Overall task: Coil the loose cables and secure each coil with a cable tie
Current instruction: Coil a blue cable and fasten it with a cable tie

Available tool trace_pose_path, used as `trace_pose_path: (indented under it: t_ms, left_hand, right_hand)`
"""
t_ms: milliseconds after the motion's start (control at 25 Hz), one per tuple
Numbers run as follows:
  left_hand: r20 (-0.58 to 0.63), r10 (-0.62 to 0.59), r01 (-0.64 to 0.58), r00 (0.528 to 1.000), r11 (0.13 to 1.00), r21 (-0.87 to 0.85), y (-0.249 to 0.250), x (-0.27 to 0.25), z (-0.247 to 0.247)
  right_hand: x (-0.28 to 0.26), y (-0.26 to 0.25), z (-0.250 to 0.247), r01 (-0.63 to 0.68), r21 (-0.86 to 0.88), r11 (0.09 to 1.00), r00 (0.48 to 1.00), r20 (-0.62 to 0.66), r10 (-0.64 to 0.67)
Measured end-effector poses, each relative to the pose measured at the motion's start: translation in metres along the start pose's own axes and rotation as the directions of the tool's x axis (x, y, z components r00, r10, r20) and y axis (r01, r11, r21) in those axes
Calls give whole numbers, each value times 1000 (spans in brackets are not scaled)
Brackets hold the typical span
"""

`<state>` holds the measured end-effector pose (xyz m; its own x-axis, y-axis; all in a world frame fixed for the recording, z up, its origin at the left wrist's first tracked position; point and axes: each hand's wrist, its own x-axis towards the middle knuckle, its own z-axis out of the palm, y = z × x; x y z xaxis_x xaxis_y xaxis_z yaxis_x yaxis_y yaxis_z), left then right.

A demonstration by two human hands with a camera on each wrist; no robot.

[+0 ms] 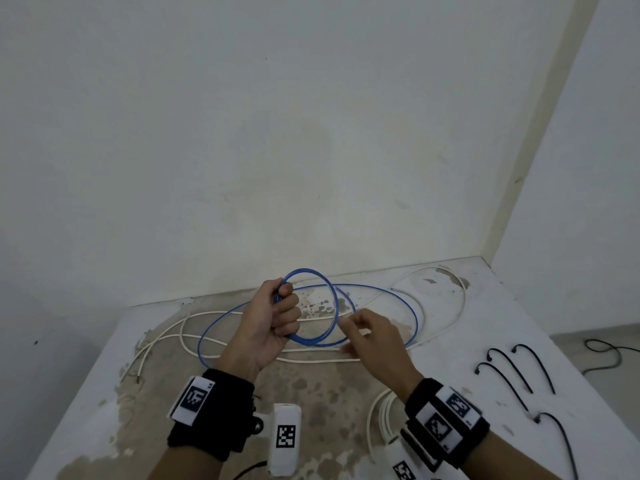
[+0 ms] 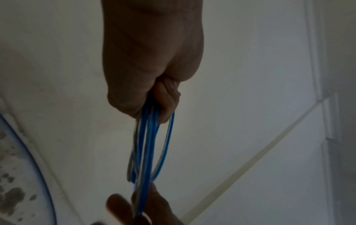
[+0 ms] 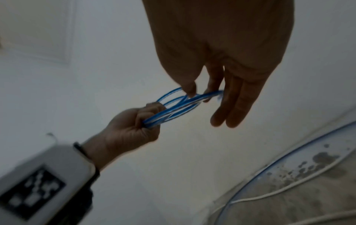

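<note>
My left hand (image 1: 282,308) grips a small coil of blue cable (image 1: 336,304) above the table, its fingers curled round the bunched loops (image 2: 146,137). The far side of the coil sits pinched between thumb and forefinger of my right hand (image 1: 349,332); in the right wrist view the other fingers (image 3: 231,106) are straight. The rest of the blue cable (image 1: 414,310) lies in a wide loop on the table. A long white cable (image 1: 242,312) sprawls under and around it. Several black cable ties (image 1: 512,374) lie at the right.
The table (image 1: 311,396) is white with worn brown patches and stands against a white wall in a corner. A coiled white cable (image 1: 375,420) lies by my right wrist. The table's right edge is near the ties, with a black cord (image 1: 602,351) on the floor beyond.
</note>
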<state>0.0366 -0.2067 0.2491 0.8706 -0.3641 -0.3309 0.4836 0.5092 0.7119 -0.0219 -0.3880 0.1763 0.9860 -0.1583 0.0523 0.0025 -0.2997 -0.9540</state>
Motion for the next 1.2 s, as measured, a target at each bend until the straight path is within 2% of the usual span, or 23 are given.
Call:
trace_pose_path:
  t_ms: [80,240,320,400,440,520,600,680,720,800,840,880,960,1040,1120,1200]
  left_hand:
    - [-4,-21,22,1000,999,37,-3,-1,5]
    - [11,-41,41,999,997,62,-6,-2,14]
    - [20,-38,36,999,997,74,-5,-2,18]
    - [13,-22,20,1000,994,109,-4,-1,21]
    - [2,-7,7,1000,990,144,-5,-1,23]
    - [-39,64,-52,997,966,255,-12,-1,28]
    - [-87,195,-148,977,914,377,-24,1,34]
    - [-107,352,-256,930,828,500,-34,6,37]
    - [-80,439,-311,895,741,595,-36,8,36]
    - [76,568,-404,820,478,780,-38,10,31]
    - [163,585,-436,795,363,824,-39,11,28]
    - [212,587,-443,782,283,851,-39,12,26]
    - [243,592,-430,768,197,881,-40,14,24]
    - [235,572,-413,786,202,888,-41,15,26]
    - [215,522,-410,825,292,864,-42,15,28]
    - [221,505,-421,835,325,847,-41,14,28]
  right_hand:
    - [4,-11,0,34,117,993,994,-109,-22]
    - [9,-22,4,128,146,981,967,-238,-91]
    - [7,-29,5,98,323,941,981,-193,-35]
    - [4,-42,3,17,534,845,993,-105,46]
    - [3,-45,1,13,564,826,994,-99,52]
    - [4,-47,1,55,516,855,991,-132,16]
    - [6,-45,4,74,428,901,990,-140,-15]
    - [4,-41,9,49,379,924,992,-127,-1]
    - [4,-38,9,28,376,926,992,-127,21]
    - [2,-33,6,9,376,926,991,-128,42]
    - [2,-31,3,13,377,926,991,-127,38]
    - [1,-30,0,21,381,925,992,-124,29]
    - [1,-29,-4,32,376,926,993,-121,15]
    - [1,-28,-6,44,335,941,991,-133,1]
    - [4,-27,-9,66,299,952,990,-139,-25]
    - [6,-28,-14,88,266,960,991,-117,-58]
